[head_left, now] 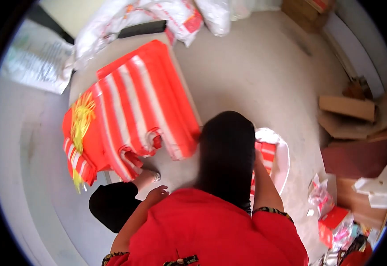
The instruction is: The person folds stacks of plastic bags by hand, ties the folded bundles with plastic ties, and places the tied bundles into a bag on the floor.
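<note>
Bare of any object, my left hand point(158, 194) is beside my lap, its fingers loosely apart. My right arm reaches down past my right knee, and my right hand point(258, 158) is at a white container point(283, 165) of folded red-and-white striped cloth point(268, 153); its fingers are hidden. Ahead on the left, a stack of red cloth with white stripes point(135, 97) lies on a low table point(84, 80), its near edge hanging in folds. Yellow strands point(83, 117) lie on the left part of the stack, beside a small striped roll point(80, 163).
White plastic bags point(109, 26) stand behind the table, near a dark flat object point(142, 29) on its far edge. At right are cardboard pieces point(346, 107), a red box point(333, 221) and crumpled plastic wrapping point(321, 193). My knees flank the space before me.
</note>
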A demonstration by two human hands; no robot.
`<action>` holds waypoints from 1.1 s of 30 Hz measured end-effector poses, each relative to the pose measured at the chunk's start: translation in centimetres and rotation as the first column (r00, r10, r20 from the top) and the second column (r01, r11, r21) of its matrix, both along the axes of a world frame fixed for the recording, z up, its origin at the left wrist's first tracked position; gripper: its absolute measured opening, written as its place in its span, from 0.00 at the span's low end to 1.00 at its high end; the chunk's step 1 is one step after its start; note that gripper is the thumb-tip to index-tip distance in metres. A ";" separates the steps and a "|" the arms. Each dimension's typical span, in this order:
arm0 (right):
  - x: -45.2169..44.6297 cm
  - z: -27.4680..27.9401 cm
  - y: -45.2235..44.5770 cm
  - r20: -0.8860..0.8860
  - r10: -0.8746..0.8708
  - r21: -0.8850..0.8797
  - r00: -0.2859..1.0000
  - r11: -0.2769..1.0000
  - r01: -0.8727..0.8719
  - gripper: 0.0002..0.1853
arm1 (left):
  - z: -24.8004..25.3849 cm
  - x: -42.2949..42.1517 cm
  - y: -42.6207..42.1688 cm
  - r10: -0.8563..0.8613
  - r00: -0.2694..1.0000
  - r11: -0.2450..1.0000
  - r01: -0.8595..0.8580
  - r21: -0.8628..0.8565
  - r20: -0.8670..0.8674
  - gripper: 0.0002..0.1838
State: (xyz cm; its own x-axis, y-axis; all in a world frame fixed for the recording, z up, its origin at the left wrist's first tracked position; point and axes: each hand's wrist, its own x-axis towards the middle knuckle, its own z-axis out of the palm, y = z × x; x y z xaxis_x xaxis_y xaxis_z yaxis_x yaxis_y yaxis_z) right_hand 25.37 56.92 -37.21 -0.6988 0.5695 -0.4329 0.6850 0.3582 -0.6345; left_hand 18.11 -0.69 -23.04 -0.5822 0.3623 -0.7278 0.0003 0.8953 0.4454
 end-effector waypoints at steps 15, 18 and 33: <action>-16.4 31.6 -1.0 -0.639 -0.077 -0.401 0.765 0.882 -0.247 0.29 | 0.8 -0.5 1.7 0.137 0.989 0.989 -0.134 0.061 -0.047 0.27; -19.2 31.2 -2.0 -0.373 0.602 0.076 0.706 0.778 -0.624 0.34 | 0.2 -0.6 1.3 0.154 0.986 0.985 -0.149 0.083 -0.067 0.27; -16.3 40.6 -6.9 -0.018 0.683 0.126 0.730 0.726 -0.676 0.26 | -0.4 -1.3 0.9 0.284 0.953 0.943 -0.258 0.210 -0.107 0.29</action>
State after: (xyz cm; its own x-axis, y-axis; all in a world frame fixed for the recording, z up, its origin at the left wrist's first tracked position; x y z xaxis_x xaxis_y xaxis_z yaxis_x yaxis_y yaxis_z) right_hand 9.11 50.02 3.36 -0.9382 -0.0300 -0.3449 0.1945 0.7784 -0.5968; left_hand 16.80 0.20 -23.45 -0.7651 0.3017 -0.5688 -0.1586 0.7680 0.6206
